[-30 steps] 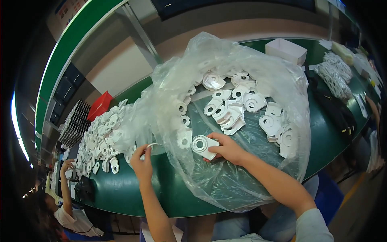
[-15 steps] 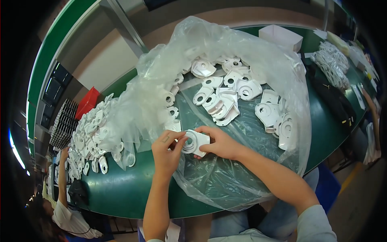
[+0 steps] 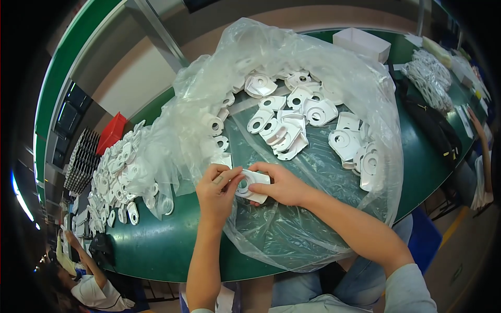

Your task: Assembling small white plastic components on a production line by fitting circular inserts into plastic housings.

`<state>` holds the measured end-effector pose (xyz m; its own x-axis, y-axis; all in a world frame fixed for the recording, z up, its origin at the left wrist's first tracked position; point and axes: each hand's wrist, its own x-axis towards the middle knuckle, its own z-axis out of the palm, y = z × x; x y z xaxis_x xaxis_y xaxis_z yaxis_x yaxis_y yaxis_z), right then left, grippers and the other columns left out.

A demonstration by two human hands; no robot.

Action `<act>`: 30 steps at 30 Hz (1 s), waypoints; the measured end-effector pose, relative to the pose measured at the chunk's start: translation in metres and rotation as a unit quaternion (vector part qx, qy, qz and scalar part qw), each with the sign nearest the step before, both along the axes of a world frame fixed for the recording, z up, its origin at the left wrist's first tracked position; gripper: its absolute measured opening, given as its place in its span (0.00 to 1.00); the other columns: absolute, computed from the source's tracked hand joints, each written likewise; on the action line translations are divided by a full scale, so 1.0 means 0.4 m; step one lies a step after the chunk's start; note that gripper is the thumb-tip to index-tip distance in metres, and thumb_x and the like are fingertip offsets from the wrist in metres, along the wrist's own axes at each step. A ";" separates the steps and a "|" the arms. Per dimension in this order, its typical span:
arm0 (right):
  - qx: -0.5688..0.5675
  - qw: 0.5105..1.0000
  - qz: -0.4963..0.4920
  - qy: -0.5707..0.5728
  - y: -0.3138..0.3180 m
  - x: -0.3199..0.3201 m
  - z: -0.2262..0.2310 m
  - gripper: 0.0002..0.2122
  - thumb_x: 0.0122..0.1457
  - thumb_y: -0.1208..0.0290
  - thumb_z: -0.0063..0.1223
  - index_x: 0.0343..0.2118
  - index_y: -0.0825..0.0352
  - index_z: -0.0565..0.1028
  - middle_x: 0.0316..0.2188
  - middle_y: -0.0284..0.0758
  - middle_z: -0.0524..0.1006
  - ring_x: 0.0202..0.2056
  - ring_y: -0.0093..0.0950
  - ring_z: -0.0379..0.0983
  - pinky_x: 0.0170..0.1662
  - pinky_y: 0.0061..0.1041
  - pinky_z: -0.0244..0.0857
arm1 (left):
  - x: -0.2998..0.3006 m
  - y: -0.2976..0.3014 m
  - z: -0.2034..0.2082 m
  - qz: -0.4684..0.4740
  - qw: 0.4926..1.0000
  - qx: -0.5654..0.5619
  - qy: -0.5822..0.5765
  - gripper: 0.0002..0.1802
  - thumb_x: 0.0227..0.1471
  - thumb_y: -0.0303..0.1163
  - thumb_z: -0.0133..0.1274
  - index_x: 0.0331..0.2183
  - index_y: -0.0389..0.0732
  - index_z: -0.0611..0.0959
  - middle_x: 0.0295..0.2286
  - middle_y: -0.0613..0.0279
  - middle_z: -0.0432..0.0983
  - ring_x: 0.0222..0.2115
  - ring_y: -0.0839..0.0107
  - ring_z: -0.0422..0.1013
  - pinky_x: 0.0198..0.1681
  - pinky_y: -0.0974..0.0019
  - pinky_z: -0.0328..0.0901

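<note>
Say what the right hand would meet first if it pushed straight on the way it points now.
Carrying its white part, the right hand would probably meet the left hand first, at the part's round end; exact depth is unclear.

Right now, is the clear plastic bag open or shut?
Open: the bag gapes toward the person, with white parts exposed inside.

The white plastic part (image 3: 261,178) has a ringed, round opening at one end and a plain, squarer body at the other. It is held over the near left side of the clear plastic bag (image 3: 292,229), round end at the left hand's (image 3: 214,192) fingertips, body gripped by the right hand (image 3: 286,185), whose thumb lies across its face.
</note>
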<state>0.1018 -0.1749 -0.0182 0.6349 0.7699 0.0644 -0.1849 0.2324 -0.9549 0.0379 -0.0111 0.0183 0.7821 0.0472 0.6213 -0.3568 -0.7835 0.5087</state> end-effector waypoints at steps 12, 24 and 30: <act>0.018 0.998 -0.019 0.049 -0.006 0.004 0.010 0.12 0.56 0.77 0.51 0.42 0.71 0.66 0.32 0.37 0.75 0.29 0.25 0.76 0.31 0.21 0.71 | -0.021 0.006 -0.001 -0.017 0.986 -0.154 0.069 0.12 0.43 0.18 0.57 0.35 0.34 0.81 0.31 0.61 0.71 0.22 0.80 0.68 0.23 0.78 0.62; 0.024 0.998 -0.026 0.047 -0.003 0.005 0.003 0.11 0.56 0.78 0.50 0.42 0.72 0.65 0.34 0.39 0.75 0.29 0.27 0.77 0.31 0.23 0.71 | -0.022 -0.001 -0.006 -0.042 0.978 -0.186 0.082 0.15 0.43 0.17 0.56 0.38 0.35 0.79 0.35 0.60 0.71 0.28 0.78 0.69 0.25 0.78 0.64; 0.042 0.998 -0.026 0.041 -0.003 0.005 0.003 0.11 0.56 0.79 0.49 0.41 0.72 0.66 0.34 0.40 0.75 0.30 0.28 0.77 0.32 0.23 0.72 | -0.025 -0.014 0.002 -0.024 0.958 -0.260 0.122 0.14 0.47 0.19 0.54 0.40 0.33 0.78 0.32 0.61 0.72 0.26 0.78 0.70 0.25 0.77 0.65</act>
<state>0.1038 -0.1760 -0.0170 0.6790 0.7305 0.0730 -0.2474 0.3213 -0.9141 0.0279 -0.0168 0.0192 0.9102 0.2610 0.3217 -0.2065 -0.3873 0.8985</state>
